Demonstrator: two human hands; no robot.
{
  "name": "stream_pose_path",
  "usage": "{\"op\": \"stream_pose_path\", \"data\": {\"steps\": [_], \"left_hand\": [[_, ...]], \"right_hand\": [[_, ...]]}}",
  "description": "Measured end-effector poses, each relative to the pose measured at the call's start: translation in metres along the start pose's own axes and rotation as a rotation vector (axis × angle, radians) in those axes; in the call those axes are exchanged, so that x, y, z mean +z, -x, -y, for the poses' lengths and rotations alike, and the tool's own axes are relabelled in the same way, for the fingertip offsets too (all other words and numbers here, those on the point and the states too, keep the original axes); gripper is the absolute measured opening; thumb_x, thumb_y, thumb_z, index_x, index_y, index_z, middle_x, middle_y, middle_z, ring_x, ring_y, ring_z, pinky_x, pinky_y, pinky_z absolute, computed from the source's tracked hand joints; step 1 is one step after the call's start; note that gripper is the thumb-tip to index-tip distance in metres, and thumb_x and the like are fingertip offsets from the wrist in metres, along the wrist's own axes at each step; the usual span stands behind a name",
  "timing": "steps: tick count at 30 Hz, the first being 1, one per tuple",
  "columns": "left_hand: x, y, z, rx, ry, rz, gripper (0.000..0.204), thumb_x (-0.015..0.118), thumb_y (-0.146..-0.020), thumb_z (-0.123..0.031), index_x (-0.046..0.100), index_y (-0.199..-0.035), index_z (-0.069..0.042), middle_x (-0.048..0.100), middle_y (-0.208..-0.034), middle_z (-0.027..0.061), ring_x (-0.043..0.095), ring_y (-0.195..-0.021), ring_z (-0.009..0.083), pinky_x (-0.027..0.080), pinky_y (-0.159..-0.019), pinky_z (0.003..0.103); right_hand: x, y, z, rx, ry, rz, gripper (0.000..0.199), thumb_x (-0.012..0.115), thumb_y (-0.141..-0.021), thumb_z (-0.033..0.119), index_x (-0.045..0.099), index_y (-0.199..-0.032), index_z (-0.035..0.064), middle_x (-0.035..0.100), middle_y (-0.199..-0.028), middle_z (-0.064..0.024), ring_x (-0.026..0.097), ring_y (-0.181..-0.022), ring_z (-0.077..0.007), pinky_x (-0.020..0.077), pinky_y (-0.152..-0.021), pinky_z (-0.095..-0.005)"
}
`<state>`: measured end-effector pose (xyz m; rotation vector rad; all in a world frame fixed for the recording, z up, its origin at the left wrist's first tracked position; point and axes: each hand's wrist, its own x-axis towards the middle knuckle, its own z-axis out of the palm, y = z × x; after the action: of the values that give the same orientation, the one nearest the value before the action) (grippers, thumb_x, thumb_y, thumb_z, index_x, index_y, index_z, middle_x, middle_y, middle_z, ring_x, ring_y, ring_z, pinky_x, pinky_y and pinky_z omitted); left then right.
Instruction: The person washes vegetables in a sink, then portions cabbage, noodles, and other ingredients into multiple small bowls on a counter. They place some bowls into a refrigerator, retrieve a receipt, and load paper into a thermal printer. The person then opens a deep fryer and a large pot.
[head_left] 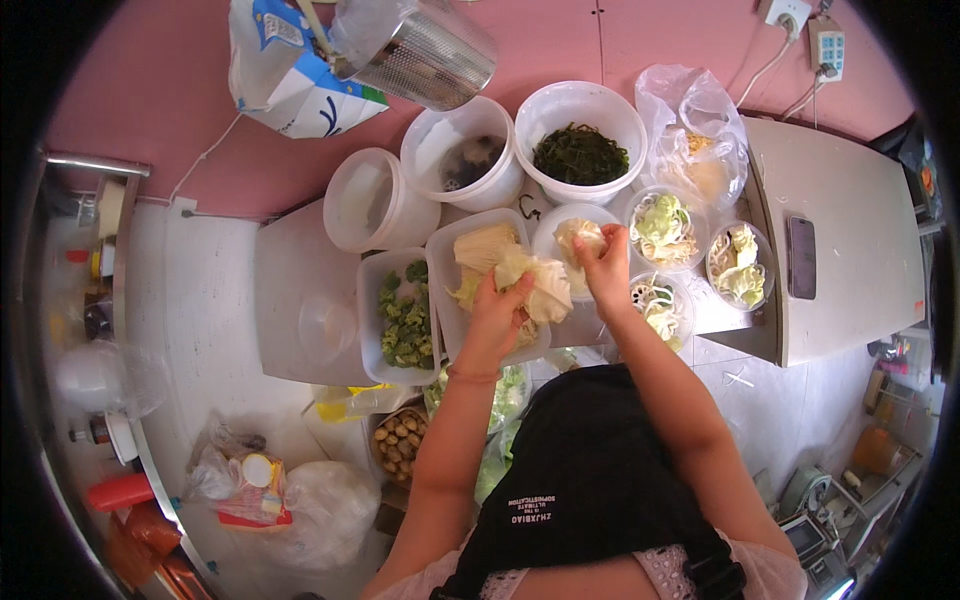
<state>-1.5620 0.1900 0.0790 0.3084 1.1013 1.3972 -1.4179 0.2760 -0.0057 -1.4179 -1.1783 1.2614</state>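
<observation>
My left hand (495, 318) is closed on a pale cabbage leaf (543, 288), held above the front of a clear rectangular tub (440, 265). Just right of it, my right hand (606, 268) pinches a smaller pale leaf piece (578, 240) over a round clear bowl (547, 228). In the rectangular tub lies a bundle of pale thin strands (484, 245), with more leaves partly hidden by my left hand. To the right stand several round bowls of mixed vegetables: one with cabbage on top (662, 220), another by the table edge (740, 265), and a third with lotus root slices (655, 300).
A tub of broccoli (405, 325) stands on the left. Behind are a white bucket (360, 200), a bucket with dark contents (470, 160), a bucket of dark green strips (580, 155) and a plastic bag (690, 110). A phone (802, 257) lies at right.
</observation>
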Motion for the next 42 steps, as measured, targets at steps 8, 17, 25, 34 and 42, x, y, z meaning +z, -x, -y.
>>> {"op": "stream_pose_path", "data": {"steps": [8,17,25,34,42], "left_hand": [[-0.007,-0.004,0.04,0.13,0.088,0.072,0.05,0.059,-0.094,0.0,0.041,-0.139,-0.01,0.055,-0.132,0.0086,0.055,-0.121,0.0245,0.05,-0.099,0.041],[-0.017,0.033,0.026,-0.086,-0.355,0.072,0.027,0.063,-0.092,-0.008,0.056,-0.118,-0.003,0.063,-0.11,0.0104,0.064,-0.1,0.0239,0.054,-0.087,0.037],[0.012,0.023,0.042,-0.108,-0.022,-0.157,0.017,0.059,-0.095,-0.016,0.058,-0.108,-0.004,0.065,-0.105,0.0105,0.066,-0.096,0.0269,0.054,-0.085,0.041],[0.025,-0.045,0.034,0.179,0.096,-0.164,0.024,0.063,-0.095,-0.017,0.058,-0.113,-0.003,0.065,-0.107,0.0084,0.063,-0.097,0.0238,0.05,-0.09,0.036],[0.078,-0.017,0.003,0.563,-1.282,0.594,0.052,0.079,-0.079,-0.019,0.058,-0.124,0.0,0.062,-0.119,0.0134,0.061,-0.108,0.0258,0.045,-0.1,0.036]], "right_hand": [[-0.045,0.05,0.025,-0.072,-0.045,0.409,0.035,0.075,-0.084,0.014,0.057,-0.111,0.0017,0.063,-0.1,-0.016,0.064,-0.087,-0.0245,0.0523,-0.075,-0.0353],[-0.069,0.104,0.026,-0.479,0.173,0.249,0.031,0.078,-0.078,0.009,0.062,-0.104,0.0042,0.058,-0.095,-0.0089,0.064,-0.075,-0.0241,0.0543,-0.063,-0.0335],[-0.085,0.089,0.014,-0.79,0.47,0.139,0.025,0.075,-0.074,0.012,0.057,-0.09,0.0096,0.056,-0.096,-0.0048,0.063,-0.069,-0.0217,0.0537,-0.052,-0.0329],[-0.108,0.06,0.017,-0.557,0.08,0.14,0.029,0.074,-0.076,-0.011,0.055,-0.093,0.0028,0.06,-0.101,-0.013,0.067,-0.096,-0.0256,0.0594,-0.071,-0.0314],[-0.14,0.048,0.027,-0.801,0.214,0.215,0.025,0.07,-0.078,-0.007,0.057,-0.097,0.0037,0.06,-0.107,-0.014,0.064,-0.094,-0.0322,0.0537,-0.077,-0.0362]]}}
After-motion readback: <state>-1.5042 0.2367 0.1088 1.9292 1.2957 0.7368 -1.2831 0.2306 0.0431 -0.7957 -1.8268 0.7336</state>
